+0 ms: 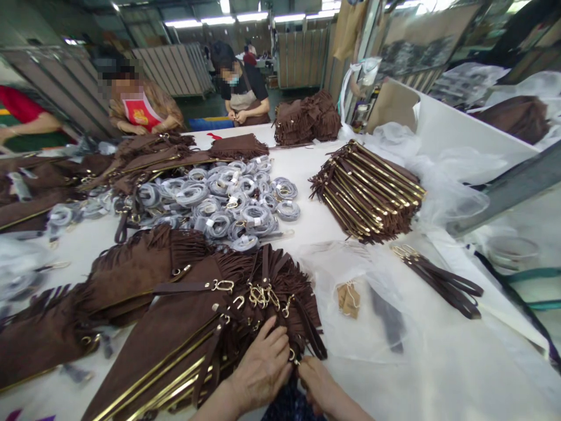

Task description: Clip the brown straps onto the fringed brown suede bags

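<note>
A pile of brown suede-like bags (153, 345) with fringes and gold zippers lies in front of me. My left hand (265, 359) rests flat on its right end, fingers stretched over the bag material. Close beside it, my right hand (318, 383) has its fingers curled in a pinch at a small gold clasp (297, 361); part of the clasp is hidden by the fingertips. Brown wrist straps (186, 287) with gold snap hooks (263, 296) lie on top of the pile, just beyond my left hand.
Coiled straps in grey wrapping (219, 204) are heaped mid-table. A stack of fringed bags (372, 193) stands right of them. Loose wrist straps (447, 280), brown paper tags (349, 300) and a clear plastic bag (363, 333) lie at right. Several people (243, 88) work across the table.
</note>
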The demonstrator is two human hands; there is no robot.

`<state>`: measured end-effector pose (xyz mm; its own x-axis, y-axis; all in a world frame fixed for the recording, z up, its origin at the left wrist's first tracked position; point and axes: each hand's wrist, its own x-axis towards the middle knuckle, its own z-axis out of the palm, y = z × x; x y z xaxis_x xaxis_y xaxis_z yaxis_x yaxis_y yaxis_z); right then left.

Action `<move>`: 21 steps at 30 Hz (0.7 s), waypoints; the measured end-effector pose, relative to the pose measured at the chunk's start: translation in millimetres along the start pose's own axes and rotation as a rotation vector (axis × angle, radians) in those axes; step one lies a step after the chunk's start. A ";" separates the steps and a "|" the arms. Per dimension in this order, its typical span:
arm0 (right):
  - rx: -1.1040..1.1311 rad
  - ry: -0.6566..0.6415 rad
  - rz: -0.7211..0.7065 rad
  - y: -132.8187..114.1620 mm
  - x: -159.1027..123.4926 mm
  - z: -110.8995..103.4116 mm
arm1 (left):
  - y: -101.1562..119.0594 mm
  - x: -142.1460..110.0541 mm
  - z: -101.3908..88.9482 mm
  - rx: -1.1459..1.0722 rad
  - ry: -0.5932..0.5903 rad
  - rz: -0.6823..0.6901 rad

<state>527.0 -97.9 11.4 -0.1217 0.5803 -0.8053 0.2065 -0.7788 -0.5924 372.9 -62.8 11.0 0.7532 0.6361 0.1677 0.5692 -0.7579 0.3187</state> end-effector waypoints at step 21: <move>-0.142 -0.094 0.561 -49.0 14.1 -3.5 | 11.6 2.7 16.0 -0.174 0.149 -0.189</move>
<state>518.6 -50.7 29.1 -0.0405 0.0602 -0.9974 0.3915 -0.9174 -0.0713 386.8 -72.2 0.2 0.5753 0.7874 0.2213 0.6198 -0.5963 0.5102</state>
